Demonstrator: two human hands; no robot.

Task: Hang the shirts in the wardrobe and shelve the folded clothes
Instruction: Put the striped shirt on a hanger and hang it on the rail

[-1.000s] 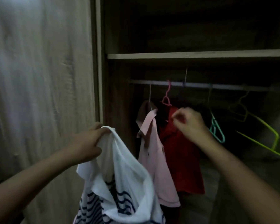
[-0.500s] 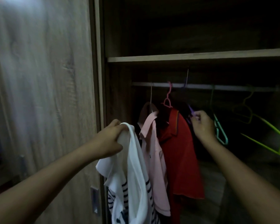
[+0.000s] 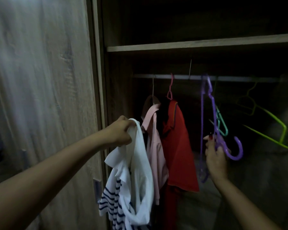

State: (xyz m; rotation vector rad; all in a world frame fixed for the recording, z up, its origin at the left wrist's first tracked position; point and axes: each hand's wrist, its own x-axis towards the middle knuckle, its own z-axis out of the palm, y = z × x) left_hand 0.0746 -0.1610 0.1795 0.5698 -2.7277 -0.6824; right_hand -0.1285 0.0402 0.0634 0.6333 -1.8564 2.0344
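Moved: right hand [image 3: 216, 156] now holds purple hanger [image 3: 219, 140], lifted off the rail [image 3: 239, 78].
Left hand [image 3: 121, 133]: clutching white striped shirt [image 3: 140, 171].
Wardrobe [image 3: 189, 45]: pink shirt [image 3: 155, 143], red shirt [image 3: 178, 146] hanging.

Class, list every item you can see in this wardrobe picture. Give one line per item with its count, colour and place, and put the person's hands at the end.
Wardrobe door: one, light wood grain, left.
Shelf: one, light wood, above the rail.
Rail: one, grey, under the shelf.
Pink shirt: one, hanging at the rail's left.
Red shirt: one, hanging right of the pink shirt.
Striped shirt: one, white with navy stripes, off the rail, dangling from the left hand.
Purple hanger: one, off the rail, in the right hand.
Teal hanger: one, behind the purple hanger.
Green hanger: one, yellow-green, far right.
Left hand: grip on the striped shirt.
Right hand: grip on the purple hanger.
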